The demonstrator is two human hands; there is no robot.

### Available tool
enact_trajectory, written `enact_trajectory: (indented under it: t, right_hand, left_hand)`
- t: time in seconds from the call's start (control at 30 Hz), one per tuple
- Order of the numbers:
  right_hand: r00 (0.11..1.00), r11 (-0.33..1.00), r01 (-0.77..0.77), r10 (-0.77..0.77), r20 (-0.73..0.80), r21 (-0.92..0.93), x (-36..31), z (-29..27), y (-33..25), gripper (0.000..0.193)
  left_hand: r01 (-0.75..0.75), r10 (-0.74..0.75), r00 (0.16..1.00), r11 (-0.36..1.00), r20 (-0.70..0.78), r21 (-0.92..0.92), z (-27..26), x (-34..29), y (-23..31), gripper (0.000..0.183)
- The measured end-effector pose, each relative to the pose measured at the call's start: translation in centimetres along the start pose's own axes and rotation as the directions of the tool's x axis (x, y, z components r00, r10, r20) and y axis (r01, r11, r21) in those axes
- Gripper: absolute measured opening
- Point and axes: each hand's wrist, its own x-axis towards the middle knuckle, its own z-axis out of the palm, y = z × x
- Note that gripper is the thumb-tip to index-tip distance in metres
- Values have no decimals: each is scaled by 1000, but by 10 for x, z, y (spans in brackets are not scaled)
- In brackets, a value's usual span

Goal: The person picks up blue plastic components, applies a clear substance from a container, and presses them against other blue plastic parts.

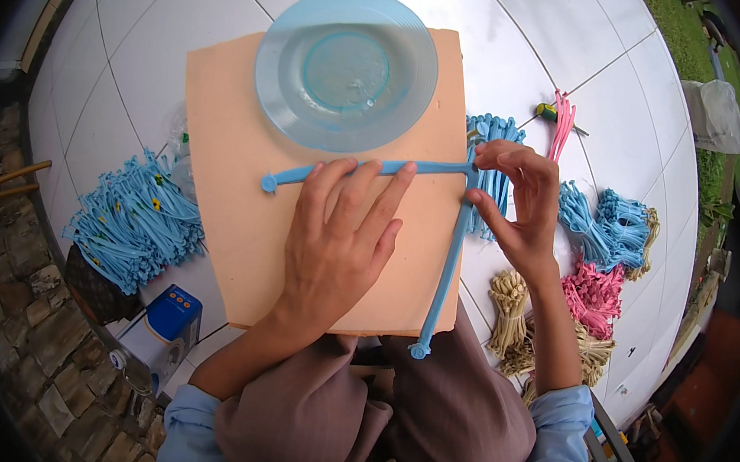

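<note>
A long blue strap (427, 168) with round knobbed ends lies bent at a corner on the peach board (238, 247). One part runs across the board, and the other hangs down along its right edge. My left hand (335, 228) lies flat on the crosswise part, fingers stretched over it. At the corner, my right hand (524, 200) has its thumb and curled fingers on the strap; the exact grip is partly hidden. Beyond my hands, a clear bluish plate (278, 76) rests on the board. A small translucent piece shows in its middle.
Blue strap bundles (136, 221) lie left, beside a blue and white box (163, 323). Right of the board are more blue straps (494, 197), pink ones (592, 296), beige ones (510, 311) and a green-handled screwdriver (549, 112). The board sits over my lap on white tiles.
</note>
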Motion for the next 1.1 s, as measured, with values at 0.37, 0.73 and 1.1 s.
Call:
enact_trajectory:
  t: [0.37, 0.73, 1.1]
  right_hand:
    - [960, 967, -237, 247, 130, -90, 14, -7, -24, 51]
    - [998, 999, -8, 10, 57, -44, -14, -5, 7, 57]
    - [952, 691, 297, -160, 261, -659, 54, 10, -42, 35]
  left_hand:
    - [-8, 8, 1000, 999, -9, 36, 1, -2, -1, 50]
    - [-25, 25, 998, 1000, -50, -2, 1, 1, 0, 47]
    - [-31, 30, 993, 1000, -112, -6, 4, -3, -4, 44]
